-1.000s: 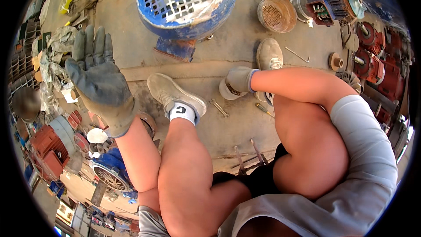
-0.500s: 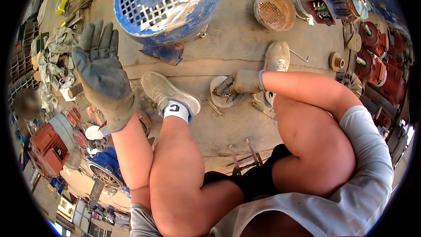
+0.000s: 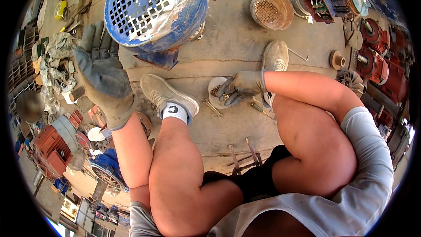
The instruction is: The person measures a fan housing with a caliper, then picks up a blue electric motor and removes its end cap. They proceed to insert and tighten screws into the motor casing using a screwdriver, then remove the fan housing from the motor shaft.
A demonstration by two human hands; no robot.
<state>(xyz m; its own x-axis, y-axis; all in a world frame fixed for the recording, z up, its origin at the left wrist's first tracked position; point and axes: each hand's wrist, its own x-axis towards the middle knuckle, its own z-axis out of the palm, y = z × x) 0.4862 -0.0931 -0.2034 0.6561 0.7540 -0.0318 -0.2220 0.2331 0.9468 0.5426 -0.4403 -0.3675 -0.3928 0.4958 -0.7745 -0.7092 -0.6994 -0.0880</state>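
Observation:
My left hand [image 3: 105, 74], in a grey and dark work glove, is raised with its fingers stretched out and nothing in the palm. Its fingertips lie close to the left edge of a blue motor [image 3: 158, 6] with a white-smeared grille; I cannot tell whether they touch. My right hand [image 3: 246, 84], gloved too, reaches past my right shin to a small pale dish [image 3: 215, 83] on the ground. Inside are small metal parts [image 3: 226, 97] like nuts or bolts. The right fingers dip into the dish, bent but apart, with parts showing between them.
Wrenches [image 3: 212, 108] and a screwdriver [image 3: 262, 109] lie near the dish. Beyond are a rusty perforated bowl [image 3: 272, 9], another motor [image 3: 333, 2] and a bent rod [image 3: 299, 54]. Red motors [image 3: 373, 63] line the right; crumpled plastic [image 3: 57, 63] and motor parts crowd the left.
The blue motor appears farther left in the picture, nearer my left fingers. My right fingers have spread a little over the dish, showing more of the small parts.

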